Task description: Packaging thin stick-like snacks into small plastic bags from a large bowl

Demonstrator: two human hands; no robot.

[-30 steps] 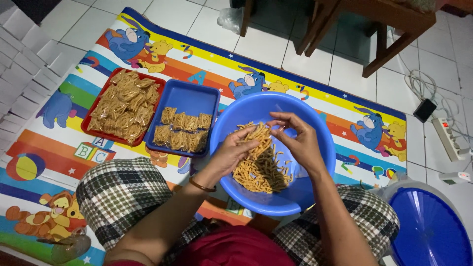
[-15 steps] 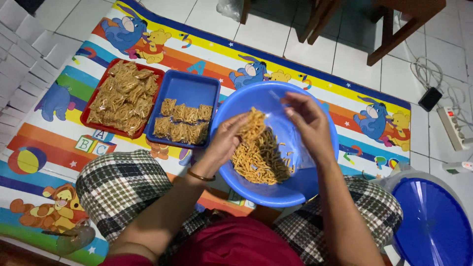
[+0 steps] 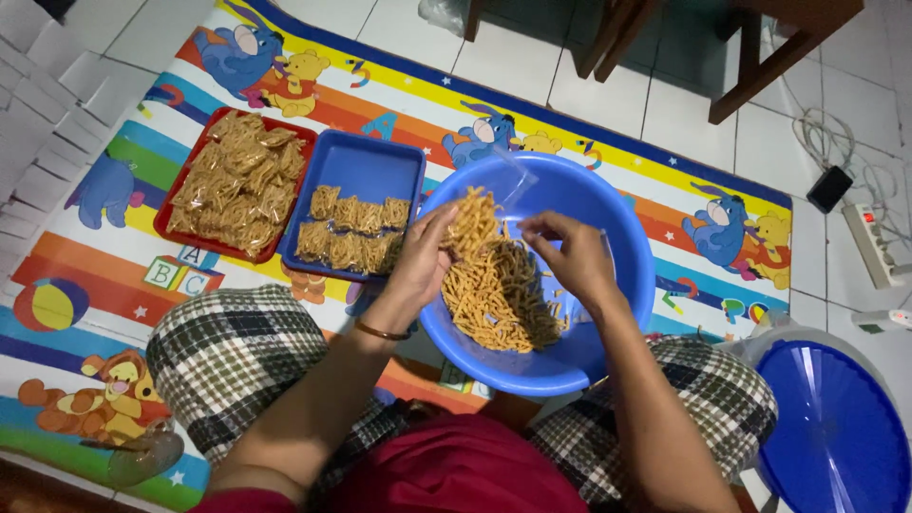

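A blue plastic basin (image 3: pixel 608 223) rests on my lap, holding a heap of thin orange snack sticks (image 3: pixel 499 294). My left hand (image 3: pixel 425 255) lifts a handful of the sticks at the basin's left rim. My right hand (image 3: pixel 570 255) pinches a small clear plastic bag (image 3: pixel 518 182) over the basin. To the left on the mat, a blue tray (image 3: pixel 366 171) carries a row of filled snack bags, and a red tray (image 3: pixel 190 195) is piled with more of them.
A colourful cartoon play mat (image 3: pixel 114 285) covers the tiled floor. A blue round lid (image 3: pixel 836 427) lies at the right. A wooden chair's legs (image 3: pixel 760 71) stand behind. A power strip (image 3: pixel 869 242) and cables lie at the far right. White boxes (image 3: pixel 38 104) stack at the left.
My left hand has scooped up sticks and raised them toward the clear bag. My right hand has drawn closer, holding the bag open. The view shifted slightly.
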